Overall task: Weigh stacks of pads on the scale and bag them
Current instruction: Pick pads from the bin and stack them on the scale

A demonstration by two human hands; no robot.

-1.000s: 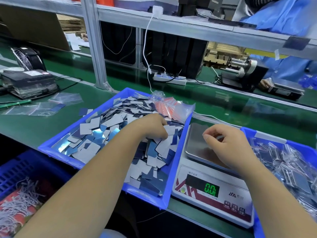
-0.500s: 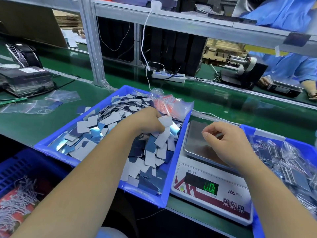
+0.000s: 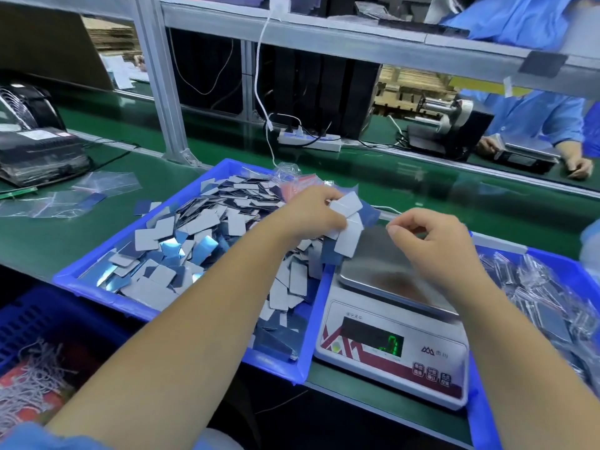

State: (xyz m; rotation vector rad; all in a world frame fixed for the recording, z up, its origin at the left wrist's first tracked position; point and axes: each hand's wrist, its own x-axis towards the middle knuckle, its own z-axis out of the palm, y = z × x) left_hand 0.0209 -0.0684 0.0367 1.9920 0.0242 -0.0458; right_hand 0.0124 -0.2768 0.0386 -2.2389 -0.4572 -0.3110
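A handful of pads (image 3: 345, 222) is sitting in the left hand (image 3: 316, 213), fingers curled round the bunch, at the right edge of the left bin (image 3: 181, 203) and just reaching over the near corner of the scale (image 3: 389, 323). The pads are fanning out rather than lying as a squared stack: the top white one is tilting up and to the right, the lower ones are hanging down toward the pan (image 3: 386, 267), so the bunch's long axis is running roughly top to bottom in the view, leaning right. The right hand (image 3: 431, 241) is hovering over the pan with fingers curled loosely, thumb and forefinger close together (whether anything is pinched between them I cannot tell). The pan is lying bare, so this batch is not yet being weighed; the display (image 3: 373, 341) is glowing green but the digits are blurring. Bagging for this handful is all still to come. The left bin is holding a large loose heap of pads (image 3: 181, 241), so much work is remaining, while the right bin (image 3: 552, 264) is already carrying many filled clear bags (image 3: 539, 297). Empty bags (image 3: 97, 190) are lying on the green bench (image 3: 39, 241) to the left.
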